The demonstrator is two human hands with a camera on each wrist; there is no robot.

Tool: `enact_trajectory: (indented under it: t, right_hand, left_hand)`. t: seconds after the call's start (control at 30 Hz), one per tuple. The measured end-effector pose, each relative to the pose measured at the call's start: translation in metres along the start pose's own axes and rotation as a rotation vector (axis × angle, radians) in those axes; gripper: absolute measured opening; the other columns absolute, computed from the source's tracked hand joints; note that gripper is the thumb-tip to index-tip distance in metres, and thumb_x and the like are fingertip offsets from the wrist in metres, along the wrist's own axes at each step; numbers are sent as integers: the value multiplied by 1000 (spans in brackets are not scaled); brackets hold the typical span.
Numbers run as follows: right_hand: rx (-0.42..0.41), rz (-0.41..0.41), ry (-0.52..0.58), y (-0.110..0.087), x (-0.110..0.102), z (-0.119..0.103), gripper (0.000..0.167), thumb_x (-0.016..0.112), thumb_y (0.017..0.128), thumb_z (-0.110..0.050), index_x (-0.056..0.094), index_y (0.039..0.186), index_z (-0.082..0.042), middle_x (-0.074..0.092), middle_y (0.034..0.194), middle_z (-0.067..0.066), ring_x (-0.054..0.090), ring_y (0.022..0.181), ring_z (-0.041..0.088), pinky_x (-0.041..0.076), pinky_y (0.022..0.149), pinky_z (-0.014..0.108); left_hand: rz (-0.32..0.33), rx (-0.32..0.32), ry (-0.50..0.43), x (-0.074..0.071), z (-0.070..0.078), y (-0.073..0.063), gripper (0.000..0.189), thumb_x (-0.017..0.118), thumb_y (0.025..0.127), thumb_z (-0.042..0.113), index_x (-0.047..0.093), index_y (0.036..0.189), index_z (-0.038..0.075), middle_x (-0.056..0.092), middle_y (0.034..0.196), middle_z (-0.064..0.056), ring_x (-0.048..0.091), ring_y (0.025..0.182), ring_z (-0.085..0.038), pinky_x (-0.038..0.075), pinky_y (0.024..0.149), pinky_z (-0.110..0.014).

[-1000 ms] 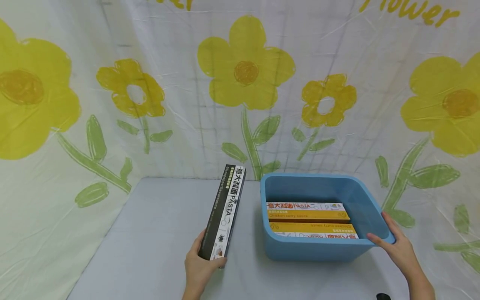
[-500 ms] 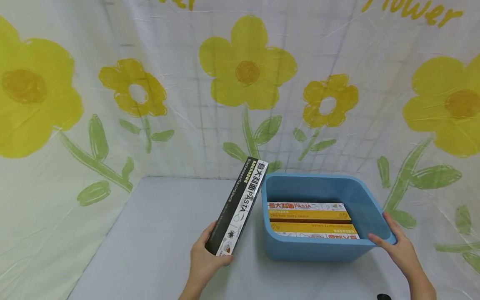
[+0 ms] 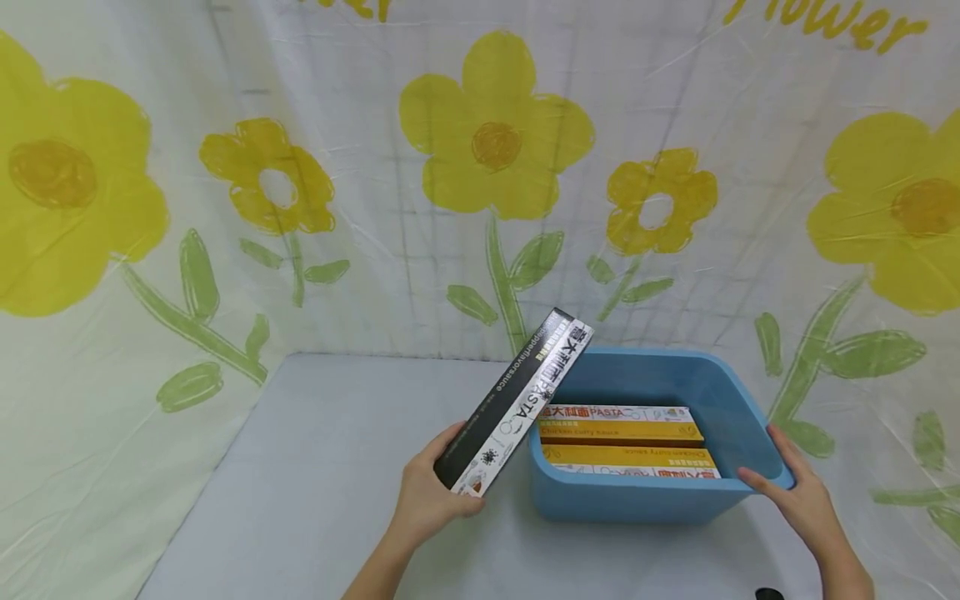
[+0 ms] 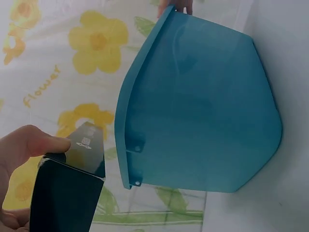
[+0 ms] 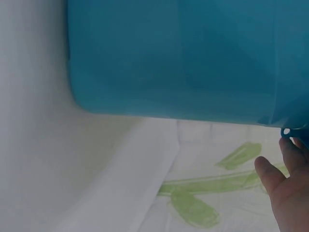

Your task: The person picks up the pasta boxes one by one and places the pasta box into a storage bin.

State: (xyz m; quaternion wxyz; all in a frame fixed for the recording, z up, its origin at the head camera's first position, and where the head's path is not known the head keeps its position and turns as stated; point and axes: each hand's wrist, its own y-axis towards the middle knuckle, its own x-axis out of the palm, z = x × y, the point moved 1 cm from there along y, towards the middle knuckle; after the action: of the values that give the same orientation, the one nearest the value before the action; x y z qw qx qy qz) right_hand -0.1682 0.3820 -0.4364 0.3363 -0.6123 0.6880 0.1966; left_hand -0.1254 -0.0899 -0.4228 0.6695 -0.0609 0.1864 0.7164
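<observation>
My left hand [image 3: 431,496] grips the lower end of a black and white pasta box [image 3: 516,402], labelled black pepper flavour sauce. The box is tilted, its upper end overlapping the left rim of a blue plastic bin [image 3: 622,502] in the head view. Two yellow and white pasta boxes, a far one [image 3: 621,428] and a near one [image 3: 630,457], lie side by side inside that bin. At the bin's near right corner my right hand [image 3: 804,504] holds the rim, thumb on the near edge and fingers along the right side. The left wrist view shows the bin's outer wall [image 4: 203,101] beside the held box.
Everything stands on a pale grey table [image 3: 315,467]. Behind it hangs a white curtain [image 3: 360,275] printed with yellow flowers. A small black object [image 3: 769,593] shows at the bottom edge, right of the middle.
My left hand has carried the black and white pasta box rightward to the bin's left rim, leaning its top further right. My right hand and the bin have stayed in place.
</observation>
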Motion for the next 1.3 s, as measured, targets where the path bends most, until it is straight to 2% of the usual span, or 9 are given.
enact_trajectory:
  t: [0.17, 0.3, 0.57, 0.73, 1.07, 1.3]
  right_hand:
    - [-13, 5, -5, 0, 0, 1, 97, 61, 93, -43, -9, 154, -14, -10, 155, 31, 6, 133, 64, 21, 95, 77]
    - [-4, 4, 2, 0, 0, 1, 97, 61, 93, -43, -10, 153, -15, -11, 155, 31, 6, 133, 64, 21, 95, 77]
    - [15, -3, 1, 0, 0, -2, 97, 60, 94, -44, -11, 153, -16, -12, 155, 30, 6, 133, 64, 21, 95, 76]
    - [15, 6, 11, -2, -1, -3, 97, 61, 93, -43, -10, 153, -15, -12, 155, 30, 5, 134, 63, 21, 95, 77]
    - [-1, 16, 19, -2, 2, -3, 96, 61, 94, -41, -9, 154, -15, -12, 155, 29, 5, 134, 63, 22, 94, 77]
    - [-16, 26, 13, -2, 1, -2, 96, 61, 94, -41, -8, 154, -13, -10, 155, 29, 6, 134, 63, 22, 94, 78]
  left_hand:
    - [-82, 69, 15, 1, 7, 13, 92, 86, 49, -3, 55, 136, 5, 64, 118, -14, 58, 90, -21, 49, 71, -31]
    - [-136, 96, 3, 4, 10, 21, 91, 86, 52, -2, 54, 137, 4, 64, 120, -14, 58, 91, -21, 49, 72, -31]
    - [-188, 122, 9, 6, 17, 30, 90, 86, 55, 2, 53, 138, 5, 63, 119, -11, 56, 92, -21, 48, 72, -32]
    - [-231, 161, 4, 8, 22, 35, 88, 85, 57, 2, 52, 138, 3, 63, 119, -12, 56, 92, -21, 48, 73, -31]
    - [-296, 174, 81, 17, 26, 51, 87, 85, 56, 4, 54, 138, 5, 63, 121, -12, 55, 92, -20, 47, 71, -31]
    - [-365, 169, 81, 24, 31, 59, 86, 83, 58, 3, 53, 138, 5, 61, 125, -12, 55, 94, -20, 48, 73, -32]
